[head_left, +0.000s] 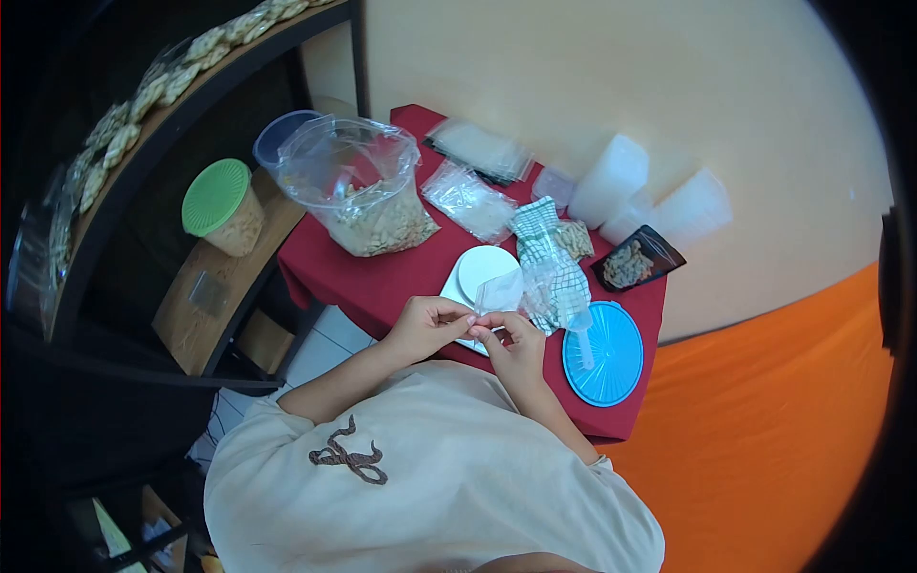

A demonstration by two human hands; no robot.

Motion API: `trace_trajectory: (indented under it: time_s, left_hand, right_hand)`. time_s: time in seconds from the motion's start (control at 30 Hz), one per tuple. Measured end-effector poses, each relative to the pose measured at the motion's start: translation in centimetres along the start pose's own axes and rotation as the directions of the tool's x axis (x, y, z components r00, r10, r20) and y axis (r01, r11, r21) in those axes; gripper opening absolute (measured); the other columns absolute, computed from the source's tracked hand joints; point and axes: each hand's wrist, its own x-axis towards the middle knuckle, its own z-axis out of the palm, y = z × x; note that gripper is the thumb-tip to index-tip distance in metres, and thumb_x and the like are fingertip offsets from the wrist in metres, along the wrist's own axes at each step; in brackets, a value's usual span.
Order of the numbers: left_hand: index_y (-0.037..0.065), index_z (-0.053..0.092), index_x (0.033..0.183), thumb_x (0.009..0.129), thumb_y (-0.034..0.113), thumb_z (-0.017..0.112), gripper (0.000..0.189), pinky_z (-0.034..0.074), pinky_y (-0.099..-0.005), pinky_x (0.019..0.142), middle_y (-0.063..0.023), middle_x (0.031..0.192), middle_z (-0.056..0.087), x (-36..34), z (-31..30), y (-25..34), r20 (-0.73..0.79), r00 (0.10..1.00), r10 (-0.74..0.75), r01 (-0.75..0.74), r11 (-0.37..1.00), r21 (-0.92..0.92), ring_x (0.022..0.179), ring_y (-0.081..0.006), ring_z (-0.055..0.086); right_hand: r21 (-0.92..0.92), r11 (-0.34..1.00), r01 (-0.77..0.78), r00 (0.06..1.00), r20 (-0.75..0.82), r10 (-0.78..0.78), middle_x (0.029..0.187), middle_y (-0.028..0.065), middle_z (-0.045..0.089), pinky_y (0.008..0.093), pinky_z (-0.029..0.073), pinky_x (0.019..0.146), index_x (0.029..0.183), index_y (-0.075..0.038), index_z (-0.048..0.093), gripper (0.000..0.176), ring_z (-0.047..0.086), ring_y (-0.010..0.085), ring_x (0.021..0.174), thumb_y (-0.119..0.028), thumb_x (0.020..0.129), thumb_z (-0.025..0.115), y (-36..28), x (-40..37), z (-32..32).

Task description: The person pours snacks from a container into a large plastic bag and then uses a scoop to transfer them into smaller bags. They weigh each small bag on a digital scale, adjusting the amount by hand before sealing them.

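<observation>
Over the near edge of a white scale [475, 268], both hands meet at the fingertips. My left hand [432, 328] is closed in a pinch on the edge of a small clear plastic bag [500, 291]. Fingers of my right hand [513, 346] pinch the same bag from the other side. The bag extends beyond the fingers over the scale; what it contains is too small to tell. Right of the hands, a clear scoop [583, 336] rests partly on a round blue lid [603, 354]. A green-checked cloth [552, 258] lies just beyond.
The red-covered table [330, 267] holds a large open bag of snacks [377, 215], flat plastic packs [469, 201], a black pouch [638, 262] and stacked clear containers [611, 181]. At left, a shelf [181, 320] bears a green-lidded tub [225, 205].
</observation>
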Motion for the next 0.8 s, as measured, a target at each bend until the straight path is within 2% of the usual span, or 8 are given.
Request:
trace_trajectory:
  time_s: [0.1,0.17,0.23,0.3,0.37,0.43,0.63,0.8]
  left_hand:
    - [-0.008,0.061,0.095,0.088,0.003,0.054,0.015,0.054,-0.0271,0.075,-0.0115,0.087,0.065,-0.4,-0.5,-0.3,-0.027,1.000,0.016,-0.017,1.000,-0.018,0.082,-0.0151,0.063]
    - [-0.008,0.061,0.095,0.088,0.003,0.054,0.015,0.054,-0.0277,0.076,-0.0116,0.086,0.065,-0.5,-0.8,-0.4,-0.037,0.999,0.030,-0.032,0.999,-0.030,0.082,-0.0157,0.063]
    - [-0.007,0.061,0.095,0.087,0.000,0.053,0.014,0.054,-0.0269,0.073,-0.0115,0.085,0.065,-0.5,-1.2,-0.5,-0.045,0.998,0.040,-0.039,0.999,0.021,0.081,-0.0155,0.063]
    - [-0.007,0.061,0.095,0.086,0.000,0.054,0.013,0.054,-0.0265,0.072,-0.0116,0.085,0.065,-0.3,-1.6,-0.4,-0.043,0.999,0.009,-0.009,1.000,-0.003,0.080,-0.0152,0.063]
    - [-0.007,0.061,0.094,0.085,-0.001,0.055,0.013,0.054,-0.0260,0.071,-0.0118,0.085,0.065,-0.1,-2.0,-0.4,-0.029,0.999,-0.024,0.023,0.999,-0.026,0.079,-0.0148,0.063]
    - [-0.007,0.062,0.093,0.083,-0.001,0.059,0.012,0.054,-0.0252,0.068,-0.0119,0.084,0.065,0.3,-2.3,-0.6,-0.029,1.000,-0.006,0.008,0.998,0.057,0.075,-0.0140,0.063]
    - [-0.006,0.064,0.086,0.080,0.003,0.065,0.011,0.054,-0.0245,0.065,-0.0108,0.079,0.066,1.8,-2.7,-0.2,0.035,0.992,-0.121,0.122,0.992,-0.017,0.070,-0.0126,0.064]
    - [-0.004,0.065,0.085,0.079,0.006,0.067,0.012,0.053,-0.0233,0.063,-0.0096,0.077,0.066,3.2,-3.3,-0.5,0.154,0.973,-0.171,0.176,0.984,-0.014,0.069,-0.0111,0.063]
  right_hand:
    - [0.053,0.999,0.012,0.999,0.050,-0.014,0.077,0.0089,0.064,0.0245,0.050,0.055,0.082,0.000,0.064,0.012,0.061,0.0137,0.066,-0.007,0.075,0.071,0.3,0.3,0.6]
    - [0.092,0.995,-0.037,0.996,0.086,0.029,0.079,0.0063,0.064,0.0197,0.047,0.056,0.084,0.001,0.063,0.011,0.058,0.0083,0.068,-0.004,0.076,0.069,0.4,0.4,0.9]
    - [0.089,0.996,-0.031,0.995,0.097,0.023,0.081,0.0066,0.062,0.0201,0.048,0.057,0.085,0.002,0.061,0.011,0.058,0.0085,0.070,-0.002,0.077,0.068,-0.1,0.6,1.2]
    - [0.085,0.996,-0.031,0.995,0.100,0.022,0.082,0.0068,0.061,0.0205,0.049,0.058,0.086,0.002,0.060,0.011,0.058,0.0086,0.072,-0.001,0.077,0.067,-0.1,0.7,1.6]
    - [0.089,0.995,0.037,0.996,0.073,-0.044,0.081,0.0097,0.060,0.0233,0.052,0.058,0.085,0.003,0.055,0.016,0.061,0.0117,0.070,-0.003,0.077,0.067,0.2,0.7,2.0]
    - [0.092,0.996,0.016,0.998,0.065,-0.022,0.082,0.0097,0.059,0.0233,0.052,0.058,0.086,0.003,0.054,0.017,0.060,0.0114,0.071,-0.002,0.077,0.067,0.1,0.6,2.2]
    - [0.108,0.992,-0.070,0.997,0.033,0.067,0.084,0.0085,0.057,0.0225,0.052,0.059,0.089,0.002,0.052,0.020,0.057,0.0102,0.075,-0.001,0.076,0.067,0.2,0.4,2.3]
    - [0.128,0.979,-0.162,0.986,-0.010,0.165,0.083,0.0069,0.057,0.0223,0.052,0.059,0.091,0.002,0.052,0.022,0.056,0.0098,0.078,0.000,0.075,0.067,0.0,0.3,2.4]
